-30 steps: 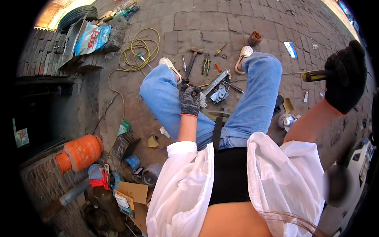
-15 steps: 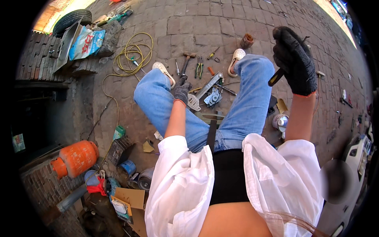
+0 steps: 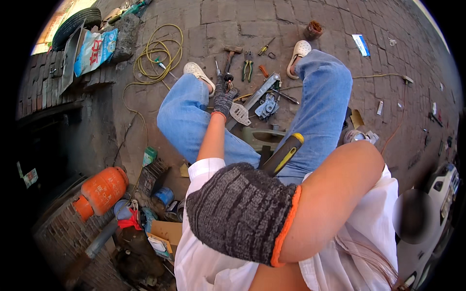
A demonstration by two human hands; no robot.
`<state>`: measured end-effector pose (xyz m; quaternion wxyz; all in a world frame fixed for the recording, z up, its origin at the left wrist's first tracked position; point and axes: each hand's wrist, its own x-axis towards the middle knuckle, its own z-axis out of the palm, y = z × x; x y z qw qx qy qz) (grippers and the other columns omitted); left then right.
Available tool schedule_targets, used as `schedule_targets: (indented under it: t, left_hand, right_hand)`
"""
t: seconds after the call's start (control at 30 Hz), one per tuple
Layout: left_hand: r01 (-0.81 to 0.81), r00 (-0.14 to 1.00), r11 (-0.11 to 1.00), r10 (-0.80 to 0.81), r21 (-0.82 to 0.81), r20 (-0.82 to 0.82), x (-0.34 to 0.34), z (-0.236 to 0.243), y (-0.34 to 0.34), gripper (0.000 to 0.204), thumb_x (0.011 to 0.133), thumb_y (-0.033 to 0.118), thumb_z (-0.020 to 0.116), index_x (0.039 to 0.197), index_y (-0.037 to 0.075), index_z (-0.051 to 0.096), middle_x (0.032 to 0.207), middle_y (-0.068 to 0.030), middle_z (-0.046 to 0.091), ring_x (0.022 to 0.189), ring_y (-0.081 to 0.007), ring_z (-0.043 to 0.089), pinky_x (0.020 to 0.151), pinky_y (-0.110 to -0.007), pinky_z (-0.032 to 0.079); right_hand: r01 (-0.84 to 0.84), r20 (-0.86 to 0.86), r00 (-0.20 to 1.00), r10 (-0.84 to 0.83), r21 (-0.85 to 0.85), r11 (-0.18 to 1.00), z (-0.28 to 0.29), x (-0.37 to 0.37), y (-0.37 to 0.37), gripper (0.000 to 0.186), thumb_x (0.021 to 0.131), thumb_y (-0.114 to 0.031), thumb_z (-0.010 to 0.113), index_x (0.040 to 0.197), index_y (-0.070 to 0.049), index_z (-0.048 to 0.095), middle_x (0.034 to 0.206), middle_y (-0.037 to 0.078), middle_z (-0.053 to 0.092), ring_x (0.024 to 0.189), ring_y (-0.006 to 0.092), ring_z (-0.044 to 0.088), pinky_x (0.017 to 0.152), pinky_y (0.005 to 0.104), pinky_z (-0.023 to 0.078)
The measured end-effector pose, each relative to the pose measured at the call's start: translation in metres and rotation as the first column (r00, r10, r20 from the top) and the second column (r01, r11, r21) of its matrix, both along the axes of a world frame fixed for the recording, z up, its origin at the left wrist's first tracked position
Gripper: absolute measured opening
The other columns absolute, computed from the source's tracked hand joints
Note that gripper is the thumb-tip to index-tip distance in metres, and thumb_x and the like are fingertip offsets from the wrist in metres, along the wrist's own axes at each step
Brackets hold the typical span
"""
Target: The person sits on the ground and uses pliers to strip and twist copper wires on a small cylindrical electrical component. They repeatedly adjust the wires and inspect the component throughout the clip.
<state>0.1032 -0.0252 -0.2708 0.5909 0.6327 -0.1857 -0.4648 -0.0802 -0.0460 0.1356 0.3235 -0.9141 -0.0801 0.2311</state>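
Note:
My right hand (image 3: 240, 211), in a dark grey knit glove with an orange cuff, is close to the camera, its fingers turned out of sight. From it sticks a black-and-yellow tool handle (image 3: 284, 154); the rest of that tool is hidden. My gloved left hand (image 3: 224, 101) is low between my knees, fingers curled round a small dark and metallic piece I cannot make out. Just beyond it lies a hammer (image 3: 233, 49), with pliers (image 3: 247, 67) to its right. A metal rail mechanism (image 3: 262, 92) with a blue-grey part (image 3: 267, 106) lies right of my left hand.
A yellow hose (image 3: 162, 53) is coiled at far left. A screwdriver (image 3: 266, 46) and a rusty can (image 3: 313, 30) lie ahead. On the left are an orange gas cylinder (image 3: 103, 190) and a cardboard box (image 3: 167, 232). A cord (image 3: 378, 75) runs along the right.
My right hand has come from raised at the right to close before my chest, bringing the black-and-yellow handle along. My left hand stays low by the hammer, its fingers shifted slightly.

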Motion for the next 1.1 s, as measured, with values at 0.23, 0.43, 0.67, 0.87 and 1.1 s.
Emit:
schedule_targets:
  t: [0.23, 0.43, 0.67, 0.87, 1.1]
  left_hand:
    - [0.001, 1.000, 0.982, 0.003, 0.186, -0.024, 0.020, -0.037, -0.004, 0.071, 0.072, -0.013, 0.053, 0.133, 0.010, 0.026, 0.100, -0.0176, 0.054, 0.078, -0.0210, 0.059, 0.066, -0.031, 0.052]
    - [0.131, 0.991, 0.927, -0.117, 0.352, -0.062, 0.020, -0.107, -0.045, 0.058, 0.071, -0.013, 0.054, 0.124, 0.007, 0.042, 0.106, -0.0123, 0.051, 0.080, -0.0187, 0.057, 0.065, -0.029, 0.052]
    - [0.072, 0.997, 0.906, -0.052, 0.418, -0.059, 0.015, -0.162, -0.072, 0.048, 0.075, -0.010, 0.052, 0.120, 0.003, 0.046, 0.107, -0.0128, 0.052, 0.080, -0.0195, 0.057, 0.067, -0.028, 0.052]
    - [0.160, 0.936, 0.805, -0.308, 0.571, 0.171, 0.036, -0.230, -0.038, 0.041, 0.076, 0.003, 0.059, 0.116, 0.006, 0.052, 0.105, -0.0115, 0.056, 0.096, -0.0187, 0.054, 0.072, -0.029, 0.048]
    - [-0.362, 0.819, 0.698, 0.555, 0.618, -0.148, 0.071, -0.166, -0.066, 0.023, 0.078, 0.016, 0.061, 0.099, 0.007, 0.059, 0.078, -0.0043, 0.056, 0.068, -0.0150, 0.053, 0.060, -0.026, 0.046]
  right_hand:
    - [0.055, 0.071, 0.995, -0.072, 0.221, 0.974, -0.027, -0.026, -0.061, 0.013, 0.074, -0.012, 0.052, 0.082, -0.002, 0.055, 0.072, 0.016, 0.060, 0.071, 0.0285, 0.062, 0.062, 0.0403, 0.048]
    - [0.213, 0.026, 0.973, -0.228, 0.277, 0.937, -0.059, -0.007, -0.117, 0.013, 0.075, -0.011, 0.050, 0.083, -0.002, 0.055, 0.073, 0.017, 0.060, 0.072, 0.0289, 0.062, 0.064, 0.0402, 0.048]
    - [0.377, 0.114, 0.889, -0.443, 0.364, 0.852, -0.124, 0.080, -0.157, 0.013, 0.077, -0.010, 0.047, 0.084, -0.002, 0.055, 0.074, 0.017, 0.060, 0.072, 0.0293, 0.062, 0.066, 0.0402, 0.048]
    - [0.659, -0.040, 0.746, -0.665, 0.180, 0.730, -0.241, 0.130, -0.158, 0.014, 0.078, -0.010, 0.045, 0.085, -0.002, 0.054, 0.076, 0.018, 0.061, 0.073, 0.0297, 0.061, 0.067, 0.0401, 0.048]
    - [0.798, -0.318, 0.548, -0.774, -0.080, 0.598, -0.338, 0.073, -0.173, 0.023, 0.083, -0.015, 0.047, 0.102, -0.004, 0.053, 0.091, 0.020, 0.060, 0.085, 0.0350, 0.057, 0.073, 0.0412, 0.046]
